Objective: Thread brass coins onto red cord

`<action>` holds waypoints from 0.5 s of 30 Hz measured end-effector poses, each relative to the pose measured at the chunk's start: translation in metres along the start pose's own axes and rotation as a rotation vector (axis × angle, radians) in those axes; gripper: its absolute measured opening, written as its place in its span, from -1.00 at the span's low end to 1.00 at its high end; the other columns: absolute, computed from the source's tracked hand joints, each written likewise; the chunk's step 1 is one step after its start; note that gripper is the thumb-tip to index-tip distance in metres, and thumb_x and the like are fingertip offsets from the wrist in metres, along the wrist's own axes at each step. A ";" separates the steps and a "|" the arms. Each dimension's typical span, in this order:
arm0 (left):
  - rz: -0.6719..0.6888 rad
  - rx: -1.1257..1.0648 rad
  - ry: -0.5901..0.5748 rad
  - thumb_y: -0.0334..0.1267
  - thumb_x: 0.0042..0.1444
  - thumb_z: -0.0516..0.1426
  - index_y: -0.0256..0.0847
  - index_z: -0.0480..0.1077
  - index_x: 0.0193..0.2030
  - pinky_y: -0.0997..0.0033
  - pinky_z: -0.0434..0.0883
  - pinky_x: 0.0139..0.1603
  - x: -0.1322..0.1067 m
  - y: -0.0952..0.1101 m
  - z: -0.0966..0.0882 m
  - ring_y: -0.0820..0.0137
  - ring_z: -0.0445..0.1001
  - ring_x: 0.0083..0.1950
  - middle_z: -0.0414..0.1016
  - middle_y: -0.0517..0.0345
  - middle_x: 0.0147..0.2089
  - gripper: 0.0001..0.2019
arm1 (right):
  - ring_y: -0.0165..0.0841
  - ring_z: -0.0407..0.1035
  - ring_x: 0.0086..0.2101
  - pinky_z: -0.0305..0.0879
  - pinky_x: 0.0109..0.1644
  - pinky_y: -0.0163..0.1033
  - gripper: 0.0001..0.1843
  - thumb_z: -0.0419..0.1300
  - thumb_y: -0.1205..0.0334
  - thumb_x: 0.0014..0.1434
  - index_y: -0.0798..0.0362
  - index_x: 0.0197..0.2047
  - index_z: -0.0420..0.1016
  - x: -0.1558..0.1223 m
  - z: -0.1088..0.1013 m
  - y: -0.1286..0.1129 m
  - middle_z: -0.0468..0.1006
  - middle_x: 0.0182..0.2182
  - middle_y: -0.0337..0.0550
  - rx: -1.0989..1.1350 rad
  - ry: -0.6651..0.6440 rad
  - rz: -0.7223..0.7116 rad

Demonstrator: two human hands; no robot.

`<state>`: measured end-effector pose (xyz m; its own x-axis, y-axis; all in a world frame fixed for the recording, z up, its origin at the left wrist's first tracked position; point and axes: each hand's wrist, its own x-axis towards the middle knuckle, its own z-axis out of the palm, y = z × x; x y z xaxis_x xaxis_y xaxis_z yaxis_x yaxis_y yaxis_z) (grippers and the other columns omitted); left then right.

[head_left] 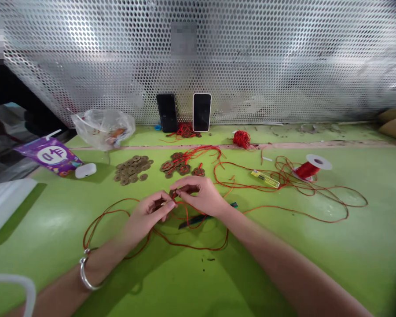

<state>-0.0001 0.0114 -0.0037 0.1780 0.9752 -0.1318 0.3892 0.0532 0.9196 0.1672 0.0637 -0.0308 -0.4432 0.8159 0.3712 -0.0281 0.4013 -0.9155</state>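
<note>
My left hand (151,212) and my right hand (200,195) meet at the middle of the green table (284,259), both pinched on red cord (188,240) and what looks like a small bronze coin between the fingertips. Loops of that cord trail under both wrists. A pile of loose bronze coins (132,169) lies beyond my left hand. Coins strung on red cord (180,164) lie beyond my right hand. A dark scissors-like tool (198,219) rests under my right wrist, partly hidden.
A red cord spool (312,167) and a yellow lighter (265,178) sit at the right amid loose cord. Two phones (184,112) lean on the perforated metal wall. A plastic bag (103,127), purple pouch (49,155) and white earbud case (85,170) lie at left.
</note>
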 end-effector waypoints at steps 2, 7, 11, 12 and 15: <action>0.002 0.002 0.004 -0.03 0.07 0.11 -0.18 0.31 -0.43 0.48 0.18 -0.46 0.000 0.000 -0.001 0.49 0.22 -0.52 0.22 0.33 -0.57 -0.75 | -0.43 0.50 -0.33 0.46 -0.16 -0.33 -0.78 0.13 0.42 0.08 0.08 -0.24 0.57 0.000 0.000 0.000 0.59 -0.29 -0.17 0.018 -0.010 0.026; 0.015 0.011 0.019 -0.03 0.07 0.11 -0.17 0.34 -0.39 0.47 0.19 -0.43 0.000 0.001 -0.001 0.46 0.26 -0.49 0.25 0.31 -0.56 -0.76 | -0.42 0.51 -0.30 0.46 -0.13 -0.32 -0.75 0.12 0.45 0.07 0.07 -0.25 0.58 0.000 0.002 -0.003 0.61 -0.28 -0.18 0.022 0.010 -0.004; 0.043 0.026 0.042 -0.01 0.06 0.12 -0.15 0.37 -0.37 0.46 0.21 -0.42 0.001 -0.002 -0.001 0.45 0.28 -0.49 0.27 0.30 -0.55 -0.75 | -0.42 0.51 -0.31 0.46 -0.13 -0.32 -0.77 0.15 0.42 0.06 0.07 -0.24 0.58 0.000 0.005 -0.002 0.61 -0.29 -0.18 0.057 -0.014 0.014; 0.054 0.035 0.044 0.01 0.06 0.12 -0.14 0.37 -0.38 0.46 0.21 -0.42 0.002 -0.004 -0.002 0.44 0.28 -0.49 0.27 0.30 -0.56 -0.75 | -0.42 0.51 -0.32 0.46 -0.14 -0.33 -0.77 0.15 0.42 0.06 0.08 -0.23 0.57 0.000 0.006 -0.002 0.61 -0.29 -0.18 0.047 -0.017 0.017; 0.069 0.058 0.042 0.05 0.05 0.11 -0.14 0.36 -0.39 0.45 0.22 -0.44 0.004 -0.010 -0.004 0.43 0.28 -0.51 0.28 0.28 -0.57 -0.71 | -0.42 0.51 -0.32 0.45 -0.15 -0.34 -0.75 0.12 0.44 0.08 0.07 -0.21 0.58 -0.001 0.006 -0.004 0.61 -0.28 -0.17 -0.078 -0.003 -0.021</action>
<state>-0.0067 0.0156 -0.0118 0.1681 0.9844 -0.0522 0.4292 -0.0254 0.9028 0.1620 0.0590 -0.0285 -0.4456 0.8061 0.3895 0.0324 0.4493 -0.8928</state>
